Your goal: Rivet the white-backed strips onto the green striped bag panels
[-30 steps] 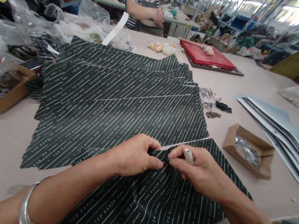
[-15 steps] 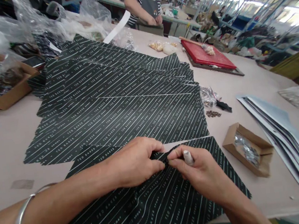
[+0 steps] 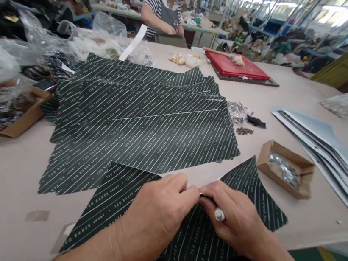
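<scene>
Item: dark diagonal-striped "TED BAKER SPORT" panel (image 3: 102,200), bunched between your fingertips and spreading below and to both sides of them.
Left hand (image 3: 166,206): fingers curled narrow, apparently pinching the panel's upper edge; tips partly hidden.
Right hand (image 3: 234,214): thumb and forefinger closed on the same edge, just beside your left fingertips; a pale, round-ended object (image 3: 219,214) shows among the fingers, whether tool or wrapping you cannot tell from this view.
Stack of matching panels (image 3: 149,138): beyond your fingertips.
Cardboard box (image 3: 305,173), bagged metallic pieces (image 3: 283,169) inside: right of your right fingers.
Risks, judged: uneven pull between your pinches could crease or skew the edge; a loosened pinch could let the layers slip.
</scene>
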Available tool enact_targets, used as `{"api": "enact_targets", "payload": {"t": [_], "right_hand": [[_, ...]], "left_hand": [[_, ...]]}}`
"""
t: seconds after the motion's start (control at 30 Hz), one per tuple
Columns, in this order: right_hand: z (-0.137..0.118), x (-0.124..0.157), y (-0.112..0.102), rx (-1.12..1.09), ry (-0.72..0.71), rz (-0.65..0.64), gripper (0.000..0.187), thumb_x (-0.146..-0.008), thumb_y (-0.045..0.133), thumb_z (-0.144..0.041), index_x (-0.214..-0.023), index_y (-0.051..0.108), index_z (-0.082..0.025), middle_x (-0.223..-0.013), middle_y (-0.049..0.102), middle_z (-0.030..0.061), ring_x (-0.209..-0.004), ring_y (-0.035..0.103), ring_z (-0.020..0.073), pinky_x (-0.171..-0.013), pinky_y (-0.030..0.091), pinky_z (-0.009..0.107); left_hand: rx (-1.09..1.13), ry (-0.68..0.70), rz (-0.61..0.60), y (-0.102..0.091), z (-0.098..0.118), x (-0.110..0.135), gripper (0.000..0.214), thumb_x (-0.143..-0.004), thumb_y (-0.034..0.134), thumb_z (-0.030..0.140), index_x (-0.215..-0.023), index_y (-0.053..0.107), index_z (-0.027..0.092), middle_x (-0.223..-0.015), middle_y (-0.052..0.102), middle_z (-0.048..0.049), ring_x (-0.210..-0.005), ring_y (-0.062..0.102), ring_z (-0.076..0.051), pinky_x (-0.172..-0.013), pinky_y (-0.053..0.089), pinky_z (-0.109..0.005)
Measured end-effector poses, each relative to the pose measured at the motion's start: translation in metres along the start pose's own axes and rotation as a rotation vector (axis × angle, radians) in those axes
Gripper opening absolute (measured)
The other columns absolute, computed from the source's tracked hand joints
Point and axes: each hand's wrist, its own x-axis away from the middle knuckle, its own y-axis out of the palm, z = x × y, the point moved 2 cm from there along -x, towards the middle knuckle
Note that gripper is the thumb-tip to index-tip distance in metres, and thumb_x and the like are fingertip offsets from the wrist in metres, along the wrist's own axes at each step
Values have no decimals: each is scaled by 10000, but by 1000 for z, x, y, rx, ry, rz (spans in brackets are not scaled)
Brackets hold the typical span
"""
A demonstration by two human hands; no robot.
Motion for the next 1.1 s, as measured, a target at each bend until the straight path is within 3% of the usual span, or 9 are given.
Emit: {"api": "enact_targets", "payload": {"t": [0.17,0.33,0.53,0.87,0.93,1.0,1.1], "right_hand": [[-14,9,-3,58,-97,102,137,-945,505,-69,-999,589,-162,-793,691,52,-683,648,164,-593,472,279],[-25,14,-5,119,-148,145,160,-953,466,-79,-1047,583,-135,-758,702,63,-632,632,168,-566,451,299],[-25,9,0,110,-141,178,146,-930,500,-62,-1026,585,-131,-727,688,65,-608,619,167,-532,442,282],[-22,-2,17,112,-110,223,169,-909,473,-36,-967,580,-153,-709,648,48,-602,589,170,-547,440,284],[-20,-1,17,79,-109,211,179,-916,468,-38,-991,588,-148,-736,656,54,-634,608,170,-581,470,275],[-18,-1,15,62,-141,193,183,-927,461,-47,-1003,594,-148,-756,666,56,-646,622,167,-580,473,265],[-19,0,11,55,-175,185,172,-931,472,-52,-1006,594,-147,-769,686,58,-647,640,166,-566,467,260]], "left_hand": [[81,26,31,-9,3,7,243,-1042,402,191,-880,583,192,-746,438,17,-639,437,-138,-551,319,-282],[102,51,95,-14,10,15,232,-1024,430,141,-849,581,160,-731,446,8,-642,428,-140,-563,319,-295],[43,109,173,-11,10,18,244,-988,426,58,-803,556,149,-718,432,-3,-641,380,-161,-586,290,-324],[-79,71,238,-11,4,18,212,-960,486,53,-793,570,153,-693,460,-8,-652,388,-180,-617,270,-346],[-119,53,234,-14,2,17,181,-983,499,100,-834,585,157,-731,528,-5,-682,443,-173,-683,308,-349],[-143,33,218,-18,1,16,150,-999,500,131,-890,596,169,-834,619,4,-784,538,-163,-881,352,-380],[-77,55,215,-22,0,18,153,-994,486,101,-920,594,180,-952,679,20,-930,606,-141,-1130,254,-429]]}}
